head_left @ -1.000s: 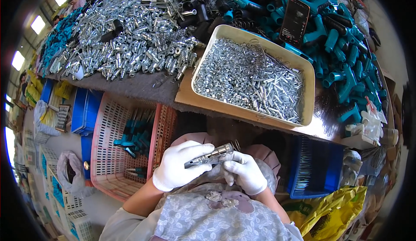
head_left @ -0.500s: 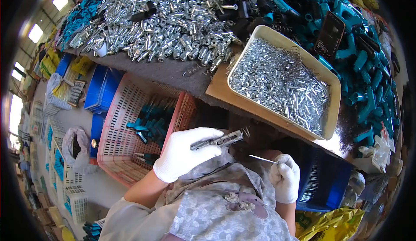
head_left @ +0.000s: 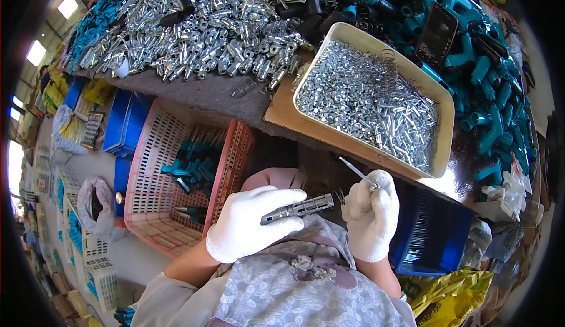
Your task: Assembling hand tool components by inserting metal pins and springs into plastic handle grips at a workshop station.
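Note:
In a white glove, my left hand point(head_left: 242, 226) is closed around a slotted metal tube point(head_left: 306, 207), held nearly level above my lap. A thin coil spring point(head_left: 338, 197) sticks out of the tube's right end. My right hand point(head_left: 372, 221), also gloved, pinches a thin metal rod point(head_left: 355, 170) that points up and left from the fingers. A small round metal end shows where the rod meets the fingertips. The right fingers are close beside the spring; whether they touch it I cannot tell.
A cream tray point(head_left: 436, 171) of small metal parts sits on the bench, beside heaped metal fittings point(head_left: 218, 33) and teal tool bodies point(head_left: 491, 121). A phone point(head_left: 436, 36) leans there. Below are a pink basket point(head_left: 134, 203), a blue bin point(head_left: 453, 239) and a yellow bag point(head_left: 456, 294).
My right hand has risen and moved left toward the tube, and the rod now tilts more steeply upward. My left hand keeps the tube, slightly lower. The whole view has shifted a little.

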A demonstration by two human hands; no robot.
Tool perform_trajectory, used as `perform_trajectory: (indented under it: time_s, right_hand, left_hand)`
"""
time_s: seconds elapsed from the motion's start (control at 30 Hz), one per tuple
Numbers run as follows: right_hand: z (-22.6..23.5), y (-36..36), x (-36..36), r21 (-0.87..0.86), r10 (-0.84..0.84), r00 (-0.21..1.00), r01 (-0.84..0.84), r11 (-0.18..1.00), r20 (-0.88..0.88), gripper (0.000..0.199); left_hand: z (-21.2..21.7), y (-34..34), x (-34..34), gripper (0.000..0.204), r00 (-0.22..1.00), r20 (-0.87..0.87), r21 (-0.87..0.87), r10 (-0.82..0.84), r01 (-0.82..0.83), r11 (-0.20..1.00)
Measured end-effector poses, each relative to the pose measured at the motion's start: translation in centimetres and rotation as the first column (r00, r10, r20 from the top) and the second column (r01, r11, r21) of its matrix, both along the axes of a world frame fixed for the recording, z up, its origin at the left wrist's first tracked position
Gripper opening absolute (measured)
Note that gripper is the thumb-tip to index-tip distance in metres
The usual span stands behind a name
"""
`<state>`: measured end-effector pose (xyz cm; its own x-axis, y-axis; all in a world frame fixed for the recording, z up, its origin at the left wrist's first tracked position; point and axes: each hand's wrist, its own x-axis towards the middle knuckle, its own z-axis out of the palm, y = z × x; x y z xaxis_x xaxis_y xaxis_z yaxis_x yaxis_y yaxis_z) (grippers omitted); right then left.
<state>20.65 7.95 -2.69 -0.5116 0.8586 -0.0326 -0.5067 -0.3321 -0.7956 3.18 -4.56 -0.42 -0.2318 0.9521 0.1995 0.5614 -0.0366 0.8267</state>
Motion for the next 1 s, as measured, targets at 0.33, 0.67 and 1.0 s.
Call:
perform_trajectory:
  time_s: [0.33, 0.67, 1.0]
  right_hand:
    - [-0.5, -0.2, 1.0, -0.121, -0.029, 1.000, 0.030, 0.992, 0.007, 0.031]
    - [-0.8, 2.5, 5.3, 0.016, -0.029, 0.946, 0.025, 1.000, 0.322, 0.013]
    - [2.2, 3.2, 6.4, 0.294, 0.023, 0.706, -0.324, 0.899, 0.708, 0.012]
  left_hand:
    - [-0.2, 0.6, -0.2, 0.041, 0.991, 0.132, -0.067, 0.020, -0.011, 0.998]
    - [-0.9, 0.5, -2.4, 0.037, 0.998, -0.020, 0.002, -0.059, 0.059, 0.998]
    - [-0.5, 1.0, -2.2, 0.033, 0.970, -0.080, 0.031, -0.230, 0.233, 0.972]
